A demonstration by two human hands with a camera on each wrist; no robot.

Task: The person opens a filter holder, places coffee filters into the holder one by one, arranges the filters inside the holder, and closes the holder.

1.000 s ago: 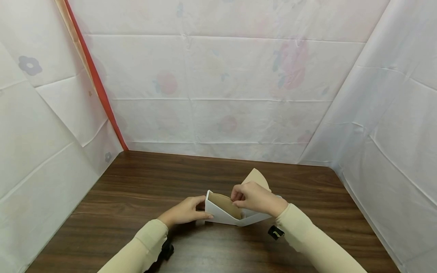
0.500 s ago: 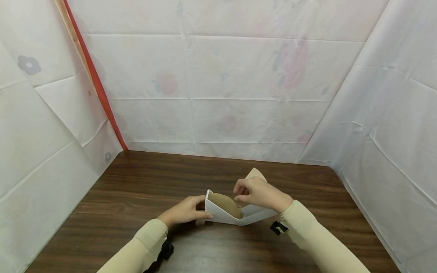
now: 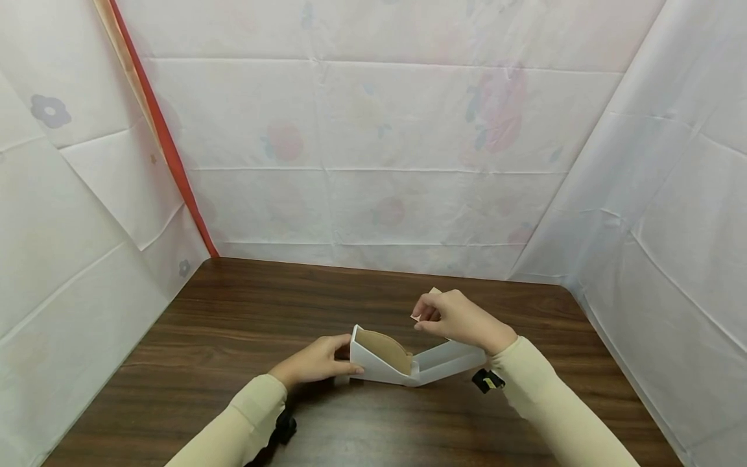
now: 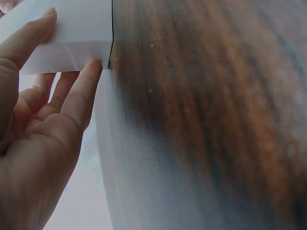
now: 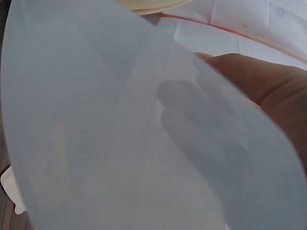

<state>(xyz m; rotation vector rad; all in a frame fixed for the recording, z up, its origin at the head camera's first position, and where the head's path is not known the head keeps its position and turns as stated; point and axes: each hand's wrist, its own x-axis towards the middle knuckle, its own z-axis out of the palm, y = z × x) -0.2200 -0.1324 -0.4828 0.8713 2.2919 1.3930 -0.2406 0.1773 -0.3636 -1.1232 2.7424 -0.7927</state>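
Observation:
A white box (image 3: 376, 364) stands on the table with its lid (image 3: 452, 360) folded out to the right. Inside it, a tan stack of paper coffee filters (image 3: 382, 347) shows a curved top edge. My left hand (image 3: 318, 359) grips the box's left end, thumb on the front face and fingers behind; the left wrist view shows thumb and fingertips on the white box (image 4: 81, 28). Above the lid, my right hand (image 3: 461, 319) pinches a coffee filter (image 3: 434, 291), mostly hidden behind the hand. In the right wrist view this coffee filter (image 5: 96, 124) fills the frame, pale and translucent.
The dark wood table (image 3: 262, 298) reaches back to a pale printed sheet (image 3: 362, 162), with further sheets at both sides. A red strip (image 3: 169, 146) runs down the back left corner. Black straps sit at the left wrist (image 3: 286, 427) and right wrist (image 3: 487, 381).
My right hand has moved up and right, away from the box opening, with the filter, uncovering more of the stack and the lid. My left hand has stayed on the box.

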